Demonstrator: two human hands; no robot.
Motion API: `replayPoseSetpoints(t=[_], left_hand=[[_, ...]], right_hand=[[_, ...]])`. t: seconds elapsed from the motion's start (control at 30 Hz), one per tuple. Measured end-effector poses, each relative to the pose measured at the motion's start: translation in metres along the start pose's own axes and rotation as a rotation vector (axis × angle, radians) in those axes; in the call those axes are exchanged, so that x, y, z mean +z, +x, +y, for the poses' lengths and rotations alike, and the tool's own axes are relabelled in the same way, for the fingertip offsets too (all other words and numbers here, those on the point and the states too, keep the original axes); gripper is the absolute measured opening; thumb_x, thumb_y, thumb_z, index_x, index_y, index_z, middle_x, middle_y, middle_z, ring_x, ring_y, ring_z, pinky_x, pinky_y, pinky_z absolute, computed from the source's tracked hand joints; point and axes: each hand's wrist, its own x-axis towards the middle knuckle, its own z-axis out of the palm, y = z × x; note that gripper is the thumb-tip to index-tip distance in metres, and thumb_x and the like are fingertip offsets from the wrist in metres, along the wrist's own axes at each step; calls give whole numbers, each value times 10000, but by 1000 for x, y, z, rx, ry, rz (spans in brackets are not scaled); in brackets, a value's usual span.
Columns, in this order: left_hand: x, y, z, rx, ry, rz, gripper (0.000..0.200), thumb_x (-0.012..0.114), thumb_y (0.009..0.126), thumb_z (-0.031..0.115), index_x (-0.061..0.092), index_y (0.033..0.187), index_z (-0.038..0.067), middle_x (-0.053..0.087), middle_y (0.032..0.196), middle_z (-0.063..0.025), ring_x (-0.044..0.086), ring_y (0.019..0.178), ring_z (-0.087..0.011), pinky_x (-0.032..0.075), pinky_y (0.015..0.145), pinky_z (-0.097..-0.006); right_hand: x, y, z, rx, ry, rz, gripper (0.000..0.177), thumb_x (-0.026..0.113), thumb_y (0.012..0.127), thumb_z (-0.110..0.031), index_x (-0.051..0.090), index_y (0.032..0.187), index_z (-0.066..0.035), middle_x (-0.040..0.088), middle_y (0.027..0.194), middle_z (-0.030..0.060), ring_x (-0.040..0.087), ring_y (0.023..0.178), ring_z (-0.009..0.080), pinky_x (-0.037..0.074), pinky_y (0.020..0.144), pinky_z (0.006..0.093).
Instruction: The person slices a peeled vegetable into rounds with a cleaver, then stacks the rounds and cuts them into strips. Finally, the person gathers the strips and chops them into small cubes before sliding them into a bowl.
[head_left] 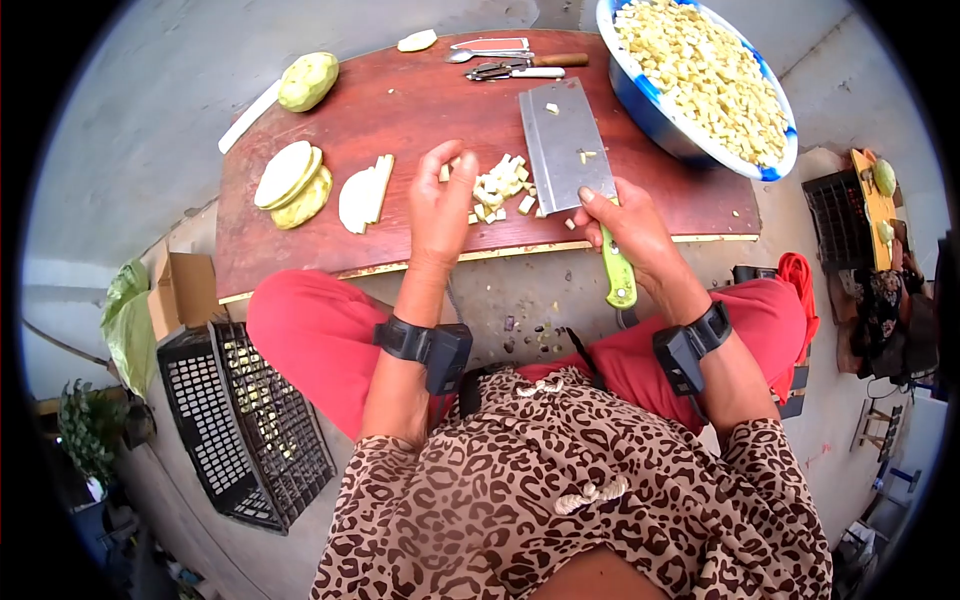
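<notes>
My right hand (pixel 635 228) grips the green handle of a wide cleaver (pixel 562 135), thumb near the base of its blade. The blade lies over the red tabletop with a few pale bits stuck to it. My left hand (pixel 440 205) is at the left side of a heap of small pale cubes (pixel 500 188), fingers loosely curled and apart from the thumb, with cubes showing in the gap. Left of it lie cut slices (pixel 366 195) of the same pale flesh. Farther left is a stack of larger round slices (pixel 295 185).
A blue-and-white basin (pixel 650 105) full of cubes stands at the table's (pixel 400 100) right end. A whole peeled piece (pixel 308 82) sits at the back left. Small knives and a peeler (pixel 515 70) lie at the back edge. A black crate (pixel 245 420) stands on the floor at left.
</notes>
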Motion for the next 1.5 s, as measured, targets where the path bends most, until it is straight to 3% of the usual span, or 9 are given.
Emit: replayPoseSetpoints(t=[0.07, 0.1, 0.2, 0.23, 0.67, 1.07, 1.3, 1.5], left_hand=[[-4, 1, -7, 321, 535, -39, 465, 691, 921, 260, 546, 1255, -30, 576, 1238, -173, 578, 1120, -298, 469, 969, -411], [-5, -1, -11, 361, 617, -67, 542, 727, 869, 254, 526, 1301, -4, 547, 1283, -195, 548, 1161, -355, 435, 996, -444], [-9, -11, -22, 574, 918, -138, 588, 741, 841, 262, 514, 1320, 8, 499, 1345, -218, 496, 1209, -399, 397, 1027, -470], [-10, -14, -22, 559, 951, -185, 632, 749, 822, 292, 504, 1333, 12, 454, 1390, -226, 448, 1254, -407, 353, 1056, -495], [-21, -28, -35, 428, 1144, -82, 798, 774, 771, 458, 483, 1365, 12, 418, 1402, -262, 388, 1293, -427, 313, 1079, -517], [12, -16, -40, 409, 1051, -164, 819, 771, 780, 457, 463, 1400, 21, 405, 1427, -242, 397, 1283, -431, 327, 1085, -507], [22, -1, -46, 393, 929, -35, 694, 735, 831, 413, 509, 1352, 16, 485, 1366, -228, 463, 1254, -407, 347, 1078, -477], [24, 4, -51, 290, 741, 108, 565, 738, 821, 284, 557, 1274, -2, 485, 1359, -225, 461, 1238, -405, 379, 1048, -477]], right_hand=[[-9, -6, 6, 9, -63, 55, 204, 623, 962, -184, 568, 1047, -7, 626, 782, 48, 539, 559, 81, 435, 482, 240], [-13, -9, 10, 6, -67, 71, 202, 622, 963, -183, 568, 1046, -7, 625, 784, 48, 538, 561, 82, 436, 488, 242], [-21, -24, 30, 3, -72, 126, 196, 618, 968, -181, 566, 1044, -8, 623, 790, 52, 535, 568, 86, 436, 503, 248], [-22, -30, 39, 6, -65, 152, 194, 616, 969, -180, 565, 1044, -8, 623, 794, 54, 535, 570, 87, 436, 507, 248], [-15, -77, 90, 3, 100, 318, 209, 632, 972, -176, 513, 1077, -41, 636, 833, 73, 526, 558, 89, 431, 507, 234], [12, -24, 83, 47, 111, 65, 206, 633, 960, -128, 543, 1126, -44, 628, 818, 58, 518, 543, 80, 436, 489, 230], [42, 2, 76, 18, -10, -84, 214, 620, 953, -82, 539, 1144, -30, 625, 812, 60, 523, 556, 80, 443, 486, 232], [72, 12, 84, -15, 84, -140, 224, 598, 961, -56, 534, 1175, -38, 627, 827, 61, 527, 570, 80, 442, 485, 228]])
